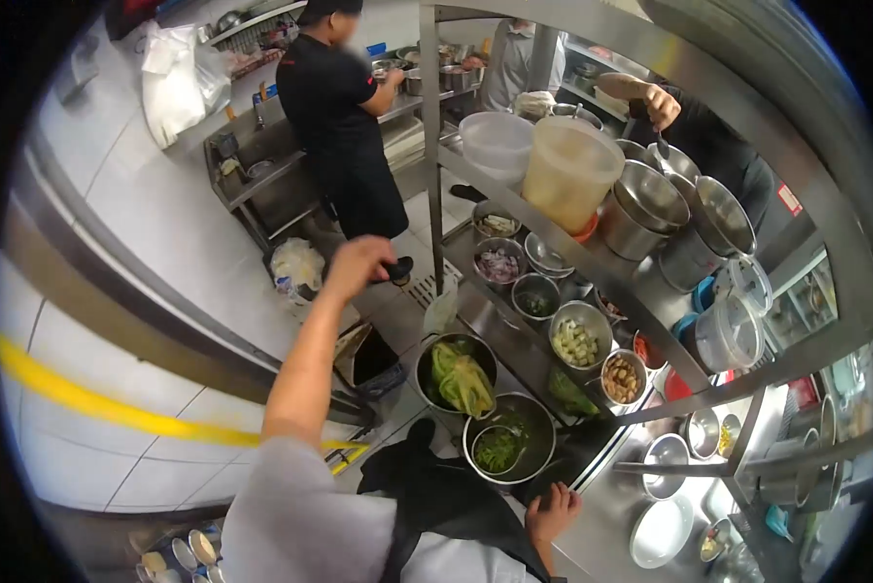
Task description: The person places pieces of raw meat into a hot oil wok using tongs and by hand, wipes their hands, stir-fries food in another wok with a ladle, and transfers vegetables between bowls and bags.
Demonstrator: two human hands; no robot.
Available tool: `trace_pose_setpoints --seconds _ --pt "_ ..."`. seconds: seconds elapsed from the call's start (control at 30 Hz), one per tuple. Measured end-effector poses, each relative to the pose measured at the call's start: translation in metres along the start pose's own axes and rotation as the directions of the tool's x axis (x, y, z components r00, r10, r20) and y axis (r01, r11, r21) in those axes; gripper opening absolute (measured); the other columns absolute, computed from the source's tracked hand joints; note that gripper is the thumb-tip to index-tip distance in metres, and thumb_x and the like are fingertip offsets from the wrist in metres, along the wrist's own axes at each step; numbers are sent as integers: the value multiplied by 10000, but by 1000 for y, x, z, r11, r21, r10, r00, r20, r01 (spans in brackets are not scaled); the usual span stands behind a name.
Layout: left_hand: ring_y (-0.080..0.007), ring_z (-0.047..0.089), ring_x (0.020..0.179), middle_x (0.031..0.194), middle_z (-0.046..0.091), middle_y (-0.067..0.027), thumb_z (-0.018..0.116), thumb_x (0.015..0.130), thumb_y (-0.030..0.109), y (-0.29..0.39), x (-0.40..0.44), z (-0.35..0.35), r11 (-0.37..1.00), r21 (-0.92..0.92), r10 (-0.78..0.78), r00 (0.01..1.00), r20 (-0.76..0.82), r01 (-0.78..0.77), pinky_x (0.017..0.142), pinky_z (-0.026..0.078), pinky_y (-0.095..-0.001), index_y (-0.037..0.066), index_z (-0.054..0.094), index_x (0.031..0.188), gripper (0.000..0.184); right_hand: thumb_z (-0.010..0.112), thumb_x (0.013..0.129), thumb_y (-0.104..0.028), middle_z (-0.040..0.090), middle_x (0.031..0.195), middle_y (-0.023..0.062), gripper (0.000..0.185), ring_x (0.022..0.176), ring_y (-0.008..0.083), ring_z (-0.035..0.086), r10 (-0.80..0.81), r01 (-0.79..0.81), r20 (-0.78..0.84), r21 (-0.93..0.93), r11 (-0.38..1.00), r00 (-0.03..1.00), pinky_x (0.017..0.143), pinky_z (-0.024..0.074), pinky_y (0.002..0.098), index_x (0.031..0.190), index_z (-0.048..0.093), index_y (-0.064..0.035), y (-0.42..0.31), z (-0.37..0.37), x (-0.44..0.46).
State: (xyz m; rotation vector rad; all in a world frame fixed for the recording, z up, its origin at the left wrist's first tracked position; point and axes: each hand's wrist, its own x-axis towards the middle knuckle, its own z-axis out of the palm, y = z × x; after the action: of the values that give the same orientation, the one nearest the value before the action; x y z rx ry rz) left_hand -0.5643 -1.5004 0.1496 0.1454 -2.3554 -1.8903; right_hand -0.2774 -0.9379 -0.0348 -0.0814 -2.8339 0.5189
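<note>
My left arm reaches forward over the floor, and my left hand [360, 262] is raised with its fingers curled together; anything inside them is hidden. Close to my body, my right hand [555, 513] rests at the counter's edge with its fingers apart, holding nothing visible. Just beyond it is a steel bowl [545, 461] containing chopped green leaves [499, 447] and a smaller round dish or strainer. Beside that bowl, a steel pot [427, 381] holds a leafy green vegetable [461, 377], partly in what looks like clear plastic.
A steel rack [434, 146] stands ahead, with bowls of cut vegetables [580, 333] below and plastic tubs [572, 170] above. A dark bin [373, 355] is on the floor. One co-worker [334, 126] stands at the far counter; another person's hand [662, 105] reaches over pots.
</note>
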Motion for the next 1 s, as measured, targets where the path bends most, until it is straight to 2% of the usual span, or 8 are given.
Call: trace_pose_setpoints --seconds 0.13,0.3,0.37,0.53,0.67,0.7,0.83,1.0 --pt "-390 680 956 1066 700 -225 593 926 342 -193 -30 112 579 815 -183 967 175 -38 823 536 -509 9 693 1067 376 763 685 -120 614 1293 102 492 1252 399 463 8 -7 11 -47 999 1000 1091 387 523 1162 665 -61 -2 10 0" --pt "-386 685 1003 1100 727 -202 614 877 330 -358 -206 239 480 625 -539 354 764 -616 893 527 -525 69 750 1121 383 751 693 -126 620 1296 110 437 1265 432 467 53 -48 37 -109 993 998 1105 383 537 1119 681 -59 -15 12 9" --pt "-385 666 1017 1129 706 -213 608 921 311 -278 -188 238 630 596 -643 96 760 -497 907 509 -543 78 718 1192 374 748 715 -163 588 1357 118 455 1279 434 464 104 -87 106 -161 983 989 1118 376 530 1152 680 -58 -16 5 8" --pt "-393 676 1011 1066 708 -195 582 896 206 -348 -127 191 491 671 -338 589 735 -556 883 550 -491 36 750 999 260 753 763 -194 554 1446 103 491 1356 418 444 64 -54 56 -157 986 996 1159 342 526 1237 669 -102 -2 18 -2" --pt "-433 628 1024 1033 674 -253 606 905 283 -283 -135 137 669 744 -354 877 325 -6 887 502 -525 22 706 970 287 742 772 -192 586 1373 47 391 1325 400 449 151 -142 80 -108 984 985 1143 367 500 1149 697 -100 -6 -2 -4" --pt "-467 614 1021 1050 665 -266 611 909 335 -307 -143 125 669 733 -498 807 317 125 868 496 -537 6 689 984 346 743 764 -176 591 1358 40 388 1321 384 455 150 -141 90 -98 985 985 1155 349 504 1143 701 -103 -7 -9 -2" --pt "-455 628 1096 1138 695 -235 606 897 393 -396 -240 87 351 696 -513 493 702 -626 947 505 -502 17 718 1057 424 740 764 -177 607 1319 36 351 1327 356 459 119 -115 64 -59 992 991 1185 308 544 1107 707 -112 4 -3 -8" --pt "-402 609 1239 1315 638 -253 622 847 513 -384 -354 123 453 878 -766 436 472 -155 1007 506 -468 35 719 1171 586 734 767 -164 616 1306 41 346 1342 359 452 69 -71 36 39 997 997 1190 302 556 1106 698 -108 20 -2 -23"
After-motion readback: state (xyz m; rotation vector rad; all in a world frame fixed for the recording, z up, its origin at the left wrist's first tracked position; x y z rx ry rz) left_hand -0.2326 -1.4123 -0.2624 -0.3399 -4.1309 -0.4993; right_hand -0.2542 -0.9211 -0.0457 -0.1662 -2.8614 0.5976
